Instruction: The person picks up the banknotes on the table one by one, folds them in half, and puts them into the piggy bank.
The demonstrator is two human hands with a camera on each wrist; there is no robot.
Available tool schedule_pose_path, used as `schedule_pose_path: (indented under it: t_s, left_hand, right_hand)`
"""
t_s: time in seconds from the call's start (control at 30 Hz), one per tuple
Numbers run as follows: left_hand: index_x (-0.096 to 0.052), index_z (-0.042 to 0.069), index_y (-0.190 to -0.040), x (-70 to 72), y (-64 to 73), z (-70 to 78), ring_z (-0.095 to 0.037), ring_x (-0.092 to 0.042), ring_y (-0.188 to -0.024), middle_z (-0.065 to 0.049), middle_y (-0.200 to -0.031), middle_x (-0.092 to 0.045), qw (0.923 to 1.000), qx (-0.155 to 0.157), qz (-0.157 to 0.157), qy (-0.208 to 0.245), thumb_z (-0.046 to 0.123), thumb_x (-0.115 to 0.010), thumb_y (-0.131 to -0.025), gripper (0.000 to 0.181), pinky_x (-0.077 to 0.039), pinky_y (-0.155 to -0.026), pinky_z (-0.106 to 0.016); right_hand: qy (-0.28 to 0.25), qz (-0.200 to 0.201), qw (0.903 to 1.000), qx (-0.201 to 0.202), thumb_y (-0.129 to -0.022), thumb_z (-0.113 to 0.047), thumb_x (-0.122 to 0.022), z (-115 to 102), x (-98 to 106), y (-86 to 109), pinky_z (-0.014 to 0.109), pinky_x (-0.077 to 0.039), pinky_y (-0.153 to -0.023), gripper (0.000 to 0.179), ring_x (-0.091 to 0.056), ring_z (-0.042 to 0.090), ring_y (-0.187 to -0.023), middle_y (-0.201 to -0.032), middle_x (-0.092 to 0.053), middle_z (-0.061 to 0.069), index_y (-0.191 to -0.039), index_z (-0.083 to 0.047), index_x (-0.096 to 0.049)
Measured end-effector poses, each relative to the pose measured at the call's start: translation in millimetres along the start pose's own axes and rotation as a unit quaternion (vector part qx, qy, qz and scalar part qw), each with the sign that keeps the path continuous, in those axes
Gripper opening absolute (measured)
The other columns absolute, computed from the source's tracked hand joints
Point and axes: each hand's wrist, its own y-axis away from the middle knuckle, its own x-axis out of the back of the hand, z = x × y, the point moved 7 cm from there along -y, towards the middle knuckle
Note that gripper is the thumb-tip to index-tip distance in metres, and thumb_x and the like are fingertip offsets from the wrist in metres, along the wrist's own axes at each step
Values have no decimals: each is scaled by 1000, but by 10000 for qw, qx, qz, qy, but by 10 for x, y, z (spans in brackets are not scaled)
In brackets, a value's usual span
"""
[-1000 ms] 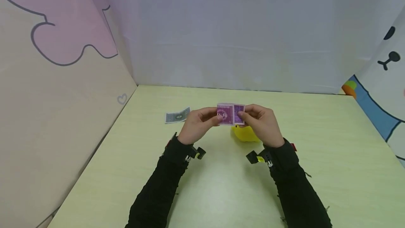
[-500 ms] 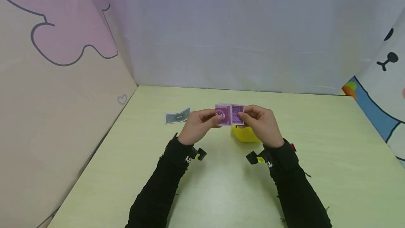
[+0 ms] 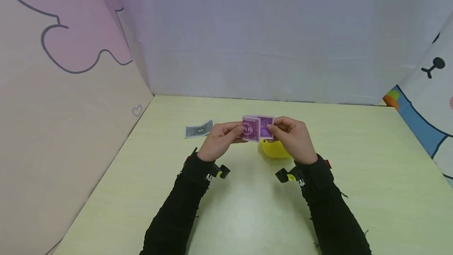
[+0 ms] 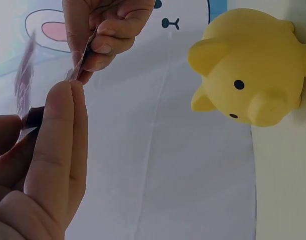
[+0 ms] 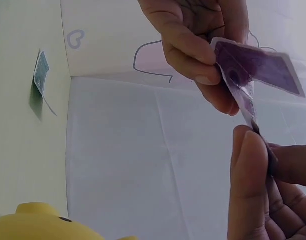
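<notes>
Green note (image 3: 199, 130): flat on the table (image 3: 354, 176), far left, well apart from both hands, untouched.

Left hand (image 3: 221, 140): thumb and fingers pinch the left end of the purple note (image 3: 257, 128). In the left wrist view the fingers (image 4: 57, 150) lie straight alongside one another with the note's edge clamped against the thumb.

Purple note: held in the air between the two hands, above the table's middle, long axis running left to right. It bends along an upright crease near its centre, so the left half angles towards the camera and the right half stays flatter. Purple print with a round emblem on the left half; paper thin and limp. The right wrist view shows the crease clearly, with the sheet (image 5: 253, 65) folding over near the fingertips.

Right hand (image 3: 291, 137): thumb and forefinger pinch the right end. Both hands equally close to the note, one per end.

Pig (image 3: 274, 149): yellow toy pig on the table, directly under the note and just near of it, partly hidden by the right hand. Not touched.
</notes>
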Motion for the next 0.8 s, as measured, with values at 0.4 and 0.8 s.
schedule_pose_path:
  t_s: [0.4,0.8]
  left_hand:
    - [-59,-2,-131,-13,6,-64,-26,-69,-104,-21,-125,-64,9991,400,129,24,13,-57,-99,35,-56,-94,-40]
    - [-63,-3,-125,-8,-10,-71,-17,-70,-91,-22,-118,-66,9988,349,327,43,10,-60,-98,30,-59,-88,-37]
  right_hand:
    - [50,-102,9997,204,-99,-10,-58,-28,-32,20,20,-59,-72,24,-67,9,-75,-103,-71,24,-112,9,-65]
    - [11,-112,9996,245,-99,-9,-57,-32,-59,23,20,-59,-71,24,-67,8,-74,-107,-69,29,-113,9,-65]
